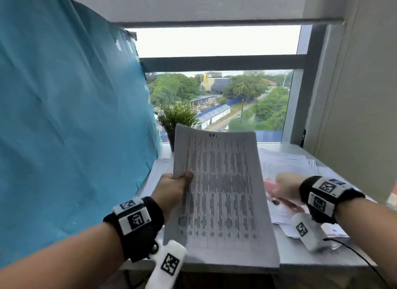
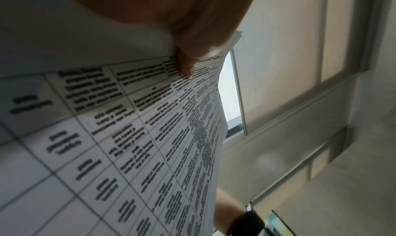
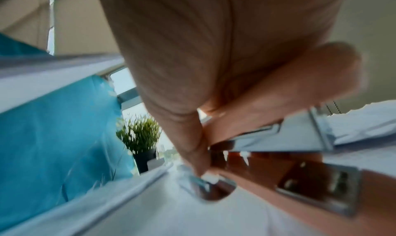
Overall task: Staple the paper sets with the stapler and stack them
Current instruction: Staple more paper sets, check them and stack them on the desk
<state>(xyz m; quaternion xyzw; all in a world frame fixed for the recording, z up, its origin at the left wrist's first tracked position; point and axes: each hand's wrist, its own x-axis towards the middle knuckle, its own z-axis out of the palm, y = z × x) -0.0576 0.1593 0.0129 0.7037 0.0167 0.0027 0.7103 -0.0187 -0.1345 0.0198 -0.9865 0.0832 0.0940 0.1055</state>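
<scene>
The left hand [image 1: 171, 186] pinches the paper set [image 1: 221, 198], lifted above the desk [image 1: 300, 260]. At 3 o'clock, the right hand [image 1: 285, 185] grasps the pink stapler [image 3: 278, 168] on loose papers [image 1: 287, 161].

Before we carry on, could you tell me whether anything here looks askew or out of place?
Loose papers lie fanned unevenly on the table, not squared. The left hand holds a set by one edge, so it bows.

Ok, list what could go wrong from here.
1. The left hand pinches the paper set by one edge only, held up off the table; sheets may slip out of line.
2. The right hand grips the stapler over loose papers; one could get stapled in by mistake.
</scene>
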